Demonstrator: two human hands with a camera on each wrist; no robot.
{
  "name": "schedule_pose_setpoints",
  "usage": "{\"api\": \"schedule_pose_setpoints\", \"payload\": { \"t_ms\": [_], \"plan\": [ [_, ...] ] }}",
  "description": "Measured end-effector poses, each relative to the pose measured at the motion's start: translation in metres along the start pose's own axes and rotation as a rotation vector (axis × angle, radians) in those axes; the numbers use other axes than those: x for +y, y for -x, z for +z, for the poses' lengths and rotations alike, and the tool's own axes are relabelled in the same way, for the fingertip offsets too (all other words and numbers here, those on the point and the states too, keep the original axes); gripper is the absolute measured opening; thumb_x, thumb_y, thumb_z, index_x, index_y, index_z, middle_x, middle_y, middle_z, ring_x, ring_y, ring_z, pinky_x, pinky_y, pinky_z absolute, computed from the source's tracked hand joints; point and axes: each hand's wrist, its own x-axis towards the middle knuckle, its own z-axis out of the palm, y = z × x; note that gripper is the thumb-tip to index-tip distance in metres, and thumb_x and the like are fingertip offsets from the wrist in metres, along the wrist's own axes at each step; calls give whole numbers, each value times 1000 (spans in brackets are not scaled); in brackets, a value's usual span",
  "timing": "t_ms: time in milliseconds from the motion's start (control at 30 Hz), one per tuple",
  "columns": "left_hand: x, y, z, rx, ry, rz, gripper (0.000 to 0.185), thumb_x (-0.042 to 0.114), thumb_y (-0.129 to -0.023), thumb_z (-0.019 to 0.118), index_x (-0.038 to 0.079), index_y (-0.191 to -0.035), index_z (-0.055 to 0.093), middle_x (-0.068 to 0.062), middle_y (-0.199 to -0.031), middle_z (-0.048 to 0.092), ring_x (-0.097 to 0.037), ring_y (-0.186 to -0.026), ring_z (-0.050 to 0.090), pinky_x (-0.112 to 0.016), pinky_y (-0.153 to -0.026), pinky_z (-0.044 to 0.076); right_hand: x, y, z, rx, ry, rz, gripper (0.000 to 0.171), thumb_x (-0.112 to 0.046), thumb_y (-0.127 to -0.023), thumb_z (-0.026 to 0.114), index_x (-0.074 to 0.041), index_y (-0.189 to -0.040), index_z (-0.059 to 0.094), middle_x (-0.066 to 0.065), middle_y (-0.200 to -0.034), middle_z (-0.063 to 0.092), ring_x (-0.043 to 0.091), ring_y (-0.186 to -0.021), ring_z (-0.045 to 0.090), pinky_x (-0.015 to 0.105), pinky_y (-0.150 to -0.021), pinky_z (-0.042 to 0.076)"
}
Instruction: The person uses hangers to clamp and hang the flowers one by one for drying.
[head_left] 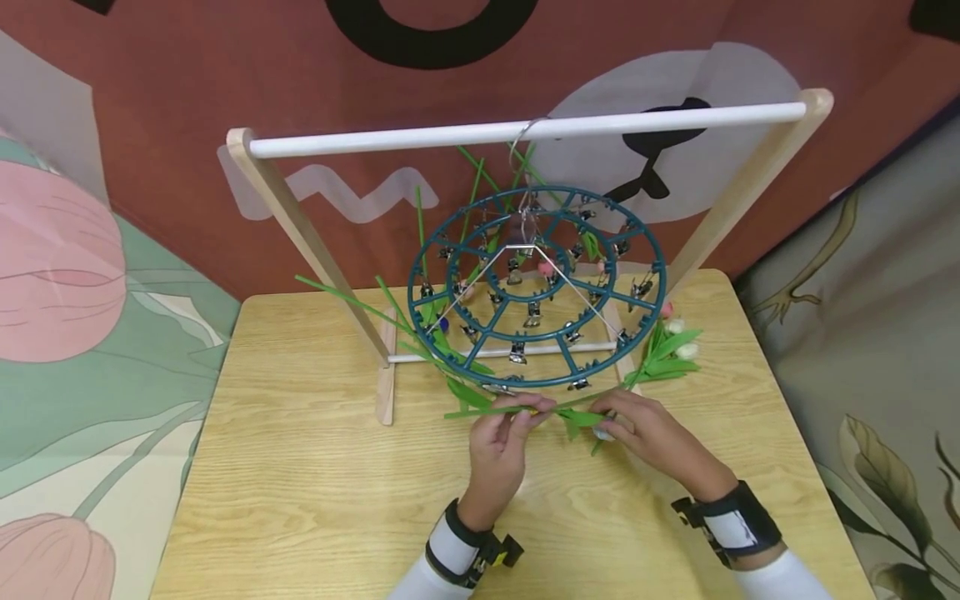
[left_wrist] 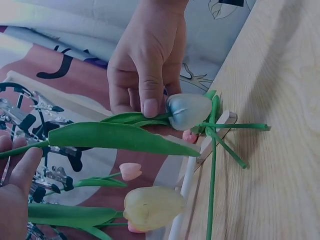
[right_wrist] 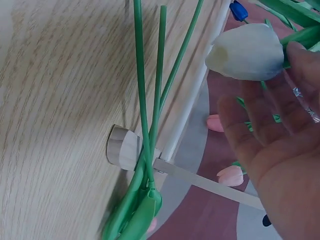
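An artificial tulip [left_wrist: 189, 111] with a pale white-blue bloom and long green leaves lies crosswise between the hands, just in front of the round hanger. My left hand [head_left: 498, 454] pinches its green stem between thumb and fingers. At the bloom end, the thumb and fingers of my right hand [head_left: 656, 429] hold the stem and leaf close behind the flower head. Above and behind both hands hangs a teal round clip hanger [head_left: 537, 337] with metal clips. Several tulips hang in it bloom-down, among them a cream one [left_wrist: 154, 207].
A wooden rack with a white top bar [head_left: 420, 138] carries the hanger by a hook. Loose tulips [head_left: 671, 350] lie on the wooden table [head_left: 300, 467] by the rack's right foot, their stems pointing toward the hands. A patterned cloth [head_left: 375, 100] stands behind.
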Motion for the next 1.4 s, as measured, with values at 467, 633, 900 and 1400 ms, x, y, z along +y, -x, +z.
{"api": "schedule_pose_setpoints", "payload": {
  "t_ms": [467,633,900,1400],
  "plan": [
    [-4,12,-2,-74,-30,-229,45,-16,-93,62,-11,-138,54,-33,-133,61,-28,-128,63,-46,-104,56,-27,-3,-7,64,27,-103,28,-4,-89,78,-21,-109,68,-6,-110,70,11,-105,66,33,-85,61],
    [-8,12,4,-67,57,-232,35,-14,-97,58,-15,-132,56,-37,-127,61,-26,-125,65,-41,-103,57,-40,-10,-8,71,19,-144,29,-3,-89,77,-19,-110,68,-7,-111,70,12,-104,67,32,-85,61],
    [-12,11,6,-39,-24,-153,23,-18,-96,55,-18,-119,62,-37,-111,67,-30,-112,70,-29,-86,63,-55,-13,-20,172,51,-23,54,-4,-87,80,-2,-134,53,7,-110,67,20,-94,69,33,-75,62],
    [-30,18,2,-74,-304,-20,20,-19,-87,68,-7,-102,71,-23,-105,74,-35,-99,73,-32,-72,65,-90,-45,-38,381,55,-195,30,-22,-96,76,-1,-115,67,10,-105,71,17,-85,72,20,-72,61]
  ]
}}
